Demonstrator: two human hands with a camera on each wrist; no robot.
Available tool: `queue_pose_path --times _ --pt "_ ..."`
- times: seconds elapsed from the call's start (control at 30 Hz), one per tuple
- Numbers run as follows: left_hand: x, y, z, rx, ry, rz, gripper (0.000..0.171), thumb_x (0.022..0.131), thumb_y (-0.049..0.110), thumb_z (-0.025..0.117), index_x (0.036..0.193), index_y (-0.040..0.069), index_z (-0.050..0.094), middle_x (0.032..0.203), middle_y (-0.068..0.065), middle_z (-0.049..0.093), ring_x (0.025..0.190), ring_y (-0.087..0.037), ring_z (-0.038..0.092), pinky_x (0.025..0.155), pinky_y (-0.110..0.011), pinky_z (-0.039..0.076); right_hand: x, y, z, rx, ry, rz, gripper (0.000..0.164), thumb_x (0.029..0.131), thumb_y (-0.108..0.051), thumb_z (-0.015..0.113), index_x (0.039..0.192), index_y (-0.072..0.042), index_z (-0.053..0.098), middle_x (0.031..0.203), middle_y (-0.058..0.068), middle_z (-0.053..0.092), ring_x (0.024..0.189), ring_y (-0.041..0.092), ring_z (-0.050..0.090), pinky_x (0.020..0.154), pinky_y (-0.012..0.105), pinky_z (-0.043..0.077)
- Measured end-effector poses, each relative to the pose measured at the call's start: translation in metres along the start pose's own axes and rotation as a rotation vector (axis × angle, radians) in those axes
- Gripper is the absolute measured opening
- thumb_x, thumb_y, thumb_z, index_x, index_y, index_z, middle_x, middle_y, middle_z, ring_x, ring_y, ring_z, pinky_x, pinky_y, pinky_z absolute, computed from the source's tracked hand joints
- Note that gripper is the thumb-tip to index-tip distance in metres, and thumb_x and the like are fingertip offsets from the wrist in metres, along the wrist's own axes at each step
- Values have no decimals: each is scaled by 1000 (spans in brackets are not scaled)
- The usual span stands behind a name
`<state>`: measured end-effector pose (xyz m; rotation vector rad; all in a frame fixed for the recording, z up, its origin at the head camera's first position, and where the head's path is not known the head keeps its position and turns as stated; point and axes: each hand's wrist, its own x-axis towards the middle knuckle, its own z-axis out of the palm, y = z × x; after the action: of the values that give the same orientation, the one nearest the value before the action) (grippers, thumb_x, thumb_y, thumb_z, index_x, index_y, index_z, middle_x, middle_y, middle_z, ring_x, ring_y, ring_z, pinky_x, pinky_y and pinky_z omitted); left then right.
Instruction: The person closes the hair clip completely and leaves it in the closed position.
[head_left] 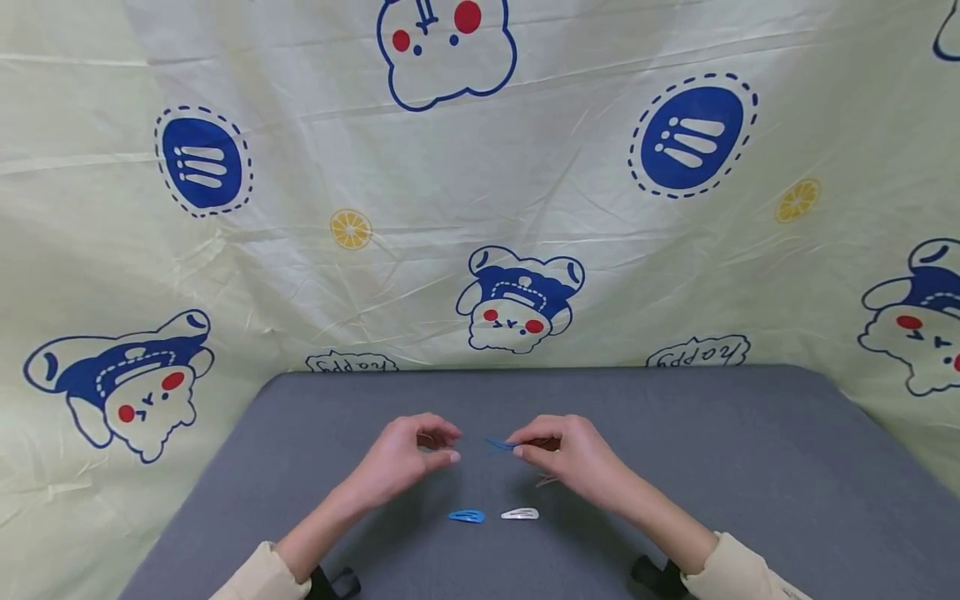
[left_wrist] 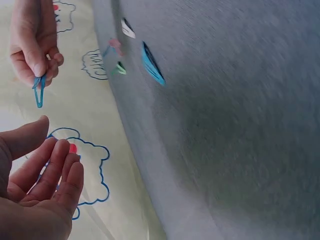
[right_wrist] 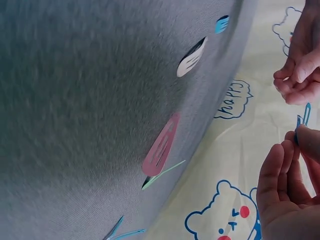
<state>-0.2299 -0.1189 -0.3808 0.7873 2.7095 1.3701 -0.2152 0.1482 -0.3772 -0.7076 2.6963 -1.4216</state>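
Note:
My right hand (head_left: 573, 450) pinches a blue snap hair clip (head_left: 501, 444) between thumb and fingertips above the table. The clip's two parts stand apart, as the right wrist view shows. Facing it, my left hand (head_left: 408, 450) has its fingers loosely bent, with nothing between them and a small gap to the clip. Below the hands, another blue hair clip (head_left: 467, 517) lies beside a white hair clip (head_left: 520, 513). A pink hair clip (right_wrist: 161, 145) lies under the right hand, against a green hair clip (right_wrist: 162, 175) that is sprung apart.
One more blue clip (right_wrist: 125, 231), sprung apart, lies at the lower edge of the right wrist view. A grey cloth covers the table (head_left: 300, 433). Behind it hangs a pale printed curtain (head_left: 292, 167).

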Motion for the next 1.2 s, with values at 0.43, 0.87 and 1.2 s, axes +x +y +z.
queue_pose_path --times 0.43,0.87,1.2 --pt "-15 22 9 -36 40 11 20 87 18 76 107 17 72 104 10 68 98 -20 64 87 -37 50 -26 -11 -3 147 76 28 13 90 -18 73 102 -16 76 93 2 67 76 19 65 70 35 57" --pt "-29 43 17 -69 49 16 22 86 20 77 107 22 73 102 17 66 97 -12 63 89 -33 50 -53 -23 -1 214 174 49 13 90 -15 72 103 -15 76 100 5 69 83 18 67 73 28 54" --pt "-37 52 24 -144 63 30 22 85 17 78 105 23 73 100 16 67 94 -12 64 88 -34 51 -70 -29 1 243 225 36 12 91 -17 71 103 -19 76 101 -2 70 93 18 63 79 29 54"
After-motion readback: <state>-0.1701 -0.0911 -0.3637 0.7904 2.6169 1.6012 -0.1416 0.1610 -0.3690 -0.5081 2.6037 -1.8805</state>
